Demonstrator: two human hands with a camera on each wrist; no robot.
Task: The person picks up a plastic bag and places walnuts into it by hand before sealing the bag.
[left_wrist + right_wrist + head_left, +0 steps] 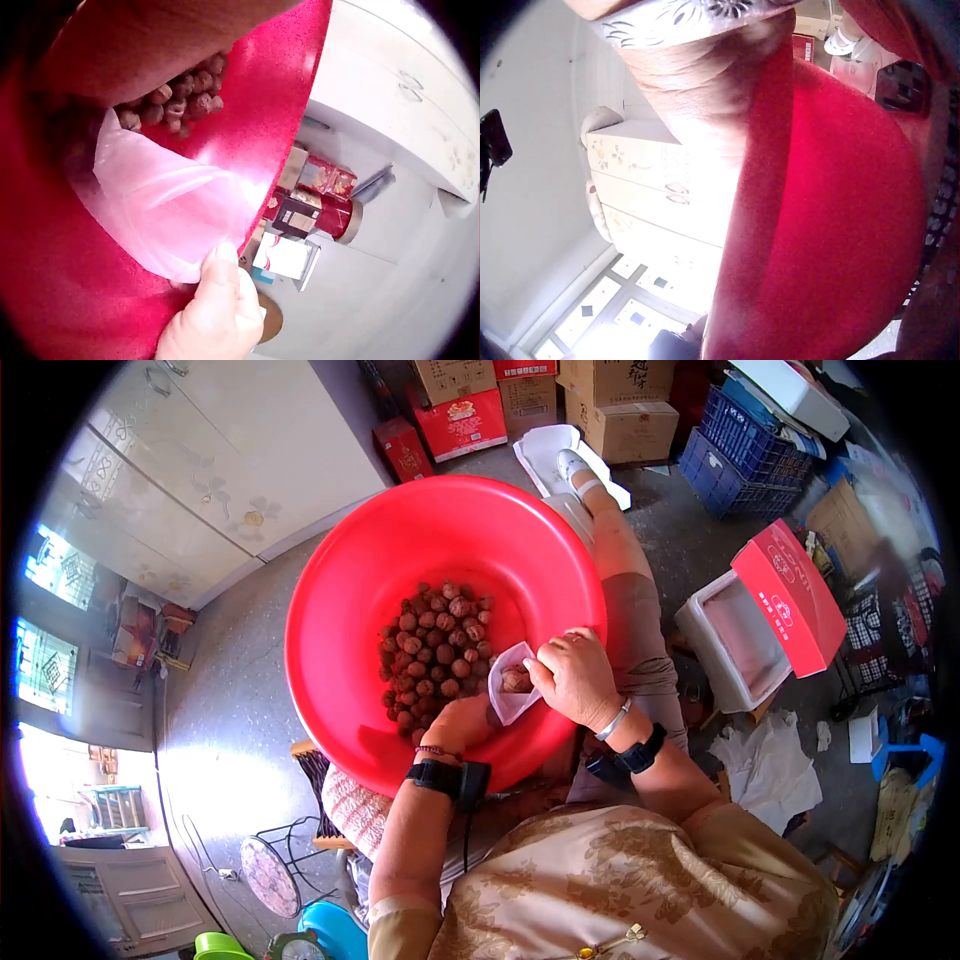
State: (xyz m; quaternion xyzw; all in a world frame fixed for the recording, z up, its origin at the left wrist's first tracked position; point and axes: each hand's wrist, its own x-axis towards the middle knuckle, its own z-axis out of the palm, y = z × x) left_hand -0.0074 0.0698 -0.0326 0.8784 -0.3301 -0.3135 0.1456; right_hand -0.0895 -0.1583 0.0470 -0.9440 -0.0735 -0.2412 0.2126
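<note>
A small white, thin bag [507,706] hangs over the basin's near right part, its mouth facing up with something reddish brown showing inside. My right hand [578,678], wearing a silver bangle, pinches the bag's edge between thumb and fingers close to the basin's rim. From the other side my left hand [462,723] reaches to the bag; its fingers are hidden by the bag, and I cannot tell what they hold. In the left wrist view the bag [165,202] spreads open below the left hand. Many brown walnuts [430,645] lie heaped beside it in the basin.
The large red basin [350,560] rests over the person's lap. To the right stands a white foam box [735,630] with a red carton [790,600] at its edge. Blue crates [745,455] and cardboard boxes [620,425] are stacked behind. A round stool [270,875] stands lower left.
</note>
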